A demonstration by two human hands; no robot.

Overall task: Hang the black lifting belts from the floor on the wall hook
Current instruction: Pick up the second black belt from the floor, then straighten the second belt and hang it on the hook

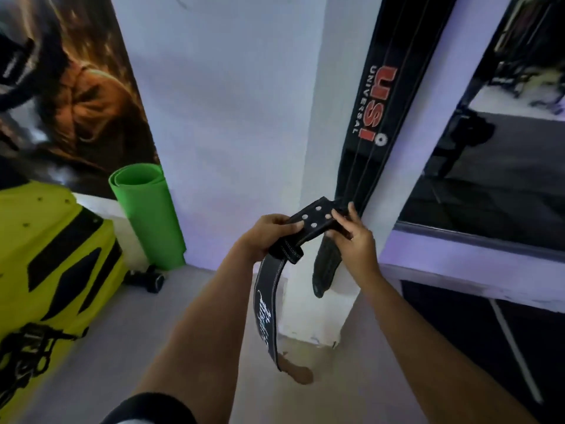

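Observation:
Both my hands hold one black lifting belt up in front of a white pillar. My left hand grips it near the stitched loop, and the wide part with white lettering hangs down from there. My right hand pinches the punched strap end, which has several holes. A second black belt hangs against the pillar just under my right hand. What it hangs from is hidden behind my fingers and the strap; I see no hook.
A tall black USI Universal board leans right of the pillar, beside a mirror. A rolled green mat stands against the wall at left, a small black dumbbell at its foot. A yellow and black machine fills the left.

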